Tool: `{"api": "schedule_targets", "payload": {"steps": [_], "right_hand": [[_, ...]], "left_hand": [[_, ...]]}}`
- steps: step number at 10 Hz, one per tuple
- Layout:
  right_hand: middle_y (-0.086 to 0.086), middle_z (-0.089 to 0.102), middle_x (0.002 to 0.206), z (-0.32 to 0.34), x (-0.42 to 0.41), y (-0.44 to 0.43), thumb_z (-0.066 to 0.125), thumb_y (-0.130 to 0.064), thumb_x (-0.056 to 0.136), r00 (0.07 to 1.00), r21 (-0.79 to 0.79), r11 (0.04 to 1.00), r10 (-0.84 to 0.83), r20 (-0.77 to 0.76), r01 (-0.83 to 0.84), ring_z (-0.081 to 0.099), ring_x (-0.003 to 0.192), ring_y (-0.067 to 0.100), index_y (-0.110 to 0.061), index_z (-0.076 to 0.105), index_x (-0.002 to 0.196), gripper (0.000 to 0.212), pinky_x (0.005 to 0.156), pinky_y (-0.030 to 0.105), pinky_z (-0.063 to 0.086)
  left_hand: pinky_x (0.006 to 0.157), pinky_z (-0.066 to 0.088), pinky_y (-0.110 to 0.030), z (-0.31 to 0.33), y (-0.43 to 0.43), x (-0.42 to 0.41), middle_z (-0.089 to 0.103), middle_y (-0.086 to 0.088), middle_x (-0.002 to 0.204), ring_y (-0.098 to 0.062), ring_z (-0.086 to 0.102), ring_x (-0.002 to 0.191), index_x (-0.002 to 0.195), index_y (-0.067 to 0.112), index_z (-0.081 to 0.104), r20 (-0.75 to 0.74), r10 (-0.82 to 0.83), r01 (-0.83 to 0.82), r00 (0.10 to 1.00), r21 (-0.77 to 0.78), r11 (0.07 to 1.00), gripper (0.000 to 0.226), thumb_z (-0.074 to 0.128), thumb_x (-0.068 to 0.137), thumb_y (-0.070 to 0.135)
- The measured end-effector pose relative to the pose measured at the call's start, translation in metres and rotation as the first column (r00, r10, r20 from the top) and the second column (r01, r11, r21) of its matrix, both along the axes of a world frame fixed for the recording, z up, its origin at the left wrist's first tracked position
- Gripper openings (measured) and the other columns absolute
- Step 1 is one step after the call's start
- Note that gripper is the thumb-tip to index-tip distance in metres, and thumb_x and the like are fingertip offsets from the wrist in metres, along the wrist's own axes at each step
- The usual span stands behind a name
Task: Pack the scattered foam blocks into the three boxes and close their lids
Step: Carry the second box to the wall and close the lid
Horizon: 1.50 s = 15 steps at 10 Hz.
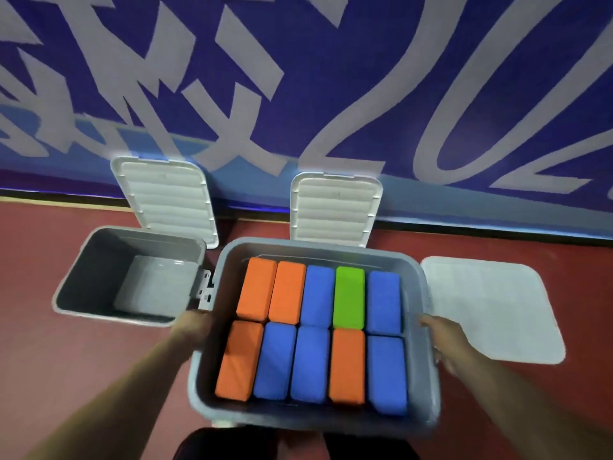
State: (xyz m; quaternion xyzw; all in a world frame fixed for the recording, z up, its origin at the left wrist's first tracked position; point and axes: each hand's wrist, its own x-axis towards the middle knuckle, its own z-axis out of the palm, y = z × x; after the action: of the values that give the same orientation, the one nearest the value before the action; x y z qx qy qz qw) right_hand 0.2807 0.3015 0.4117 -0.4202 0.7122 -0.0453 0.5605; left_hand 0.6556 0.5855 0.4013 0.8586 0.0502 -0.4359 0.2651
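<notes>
A grey box (pixel 212 376) in front of me holds several foam blocks in two rows: orange (pixel 257 288), blue (pixel 318 295) and one green (pixel 349 297). Its white lid (pixel 335 210) stands open behind it. My left hand (pixel 192 327) grips the box's left side. On the opposite side, my right hand (pixel 444 340) grips the right rim. An empty grey box (pixel 83 260) sits to the left with its white lid (pixel 166 197) open against the wall. At the right a closed white lid (pixel 491 307) covers the third box.
The boxes stand on a dark red floor (pixel 66 360). A blue wall banner (pixel 331 78) with large pale lettering runs right behind them. My dark-clothed legs (pixel 205 443) show at the bottom edge.
</notes>
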Motion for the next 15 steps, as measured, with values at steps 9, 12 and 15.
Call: {"api": "schedule_targets", "payload": {"steps": [9, 12, 15], "right_hand": [[0.006, 0.064, 0.072, -0.401, 0.093, -0.142, 0.064, -0.046, 0.080, 0.975, 0.082, 0.987, 0.150, -0.163, -0.139, 0.059, 0.064, 0.025, -0.016, 0.075, 0.092, 0.034, 0.062, 0.034, 0.046], [0.000, 0.066, 0.110, -0.297, 0.190, -0.210, 0.067, -0.032, 0.087, 0.948, -0.164, 0.937, 0.317, 0.030, -0.309, 0.063, 0.097, 0.017, -0.016, 0.070, 0.112, 0.031, 0.092, 0.034, 0.048], [-0.002, 0.044, 0.148, -0.212, 0.328, -0.279, 0.063, -0.040, 0.088, 0.878, -0.275, 0.865, 0.464, 0.119, -0.420, 0.047, 0.125, 0.018, -0.031, 0.036, 0.149, 0.068, 0.102, 0.032, 0.040]], "left_hand": [[0.071, 0.055, -0.035, -0.407, -0.131, 0.091, 0.068, -0.020, 0.097, -0.032, 0.066, 0.079, 0.109, 0.003, 0.064, -0.143, -0.142, 0.162, 0.980, 0.140, 0.977, 0.021, 0.063, 0.090, 0.011], [0.075, 0.050, -0.029, -0.290, -0.272, 0.144, 0.058, -0.018, 0.130, -0.031, 0.064, 0.096, 0.148, 0.015, 0.040, 0.206, -0.475, 0.470, 0.856, 0.078, 0.879, 0.066, 0.065, 0.089, 0.029], [0.111, 0.037, -0.043, -0.203, -0.444, 0.184, 0.031, -0.006, 0.156, -0.031, 0.040, 0.137, 0.152, 0.022, 0.032, 0.492, -0.704, 0.738, 0.512, 0.168, 0.654, 0.066, 0.057, 0.091, 0.031]]}}
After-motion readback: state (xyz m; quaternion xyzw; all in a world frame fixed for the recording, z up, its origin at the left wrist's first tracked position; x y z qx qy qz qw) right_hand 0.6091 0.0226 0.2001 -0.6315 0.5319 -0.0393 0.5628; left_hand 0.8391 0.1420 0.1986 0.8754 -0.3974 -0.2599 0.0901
